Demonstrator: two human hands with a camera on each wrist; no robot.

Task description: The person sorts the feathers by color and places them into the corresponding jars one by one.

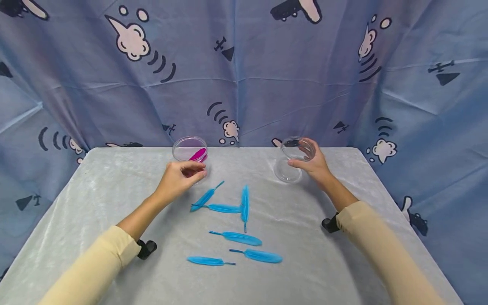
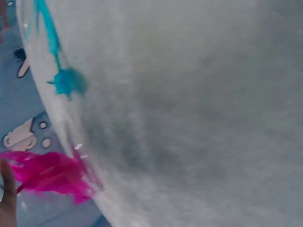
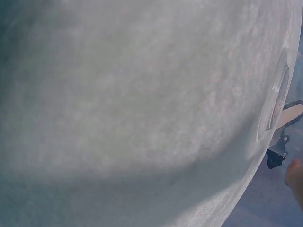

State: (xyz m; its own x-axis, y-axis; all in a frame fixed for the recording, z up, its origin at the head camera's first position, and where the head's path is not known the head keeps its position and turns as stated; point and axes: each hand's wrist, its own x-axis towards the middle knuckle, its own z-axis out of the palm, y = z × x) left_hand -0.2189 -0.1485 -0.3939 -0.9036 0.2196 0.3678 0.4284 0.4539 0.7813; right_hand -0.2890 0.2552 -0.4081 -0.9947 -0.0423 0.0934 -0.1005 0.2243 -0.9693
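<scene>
My left hand (image 1: 183,180) is at the front of a clear plastic cup (image 1: 173,153), its thumb and fingers pinched together. Bright pink feathers (image 1: 198,154) show at the cup's rim. In the left wrist view, a pink feather (image 2: 49,176) has its quill running to my fingertip, beside the clear cup wall. Across the table, my right hand (image 1: 314,166) grips a second clear cup (image 1: 287,171) from its right side, thumb in front and fingers behind the rim. No feather shows inside that cup. Both cups stand upright.
Several blue feathers (image 1: 242,238) lie scattered over the pale cloth-covered table (image 1: 305,237), between my arms and nearer to me than the cups. A blue patterned curtain (image 1: 259,106) hangs right behind the table's far edge.
</scene>
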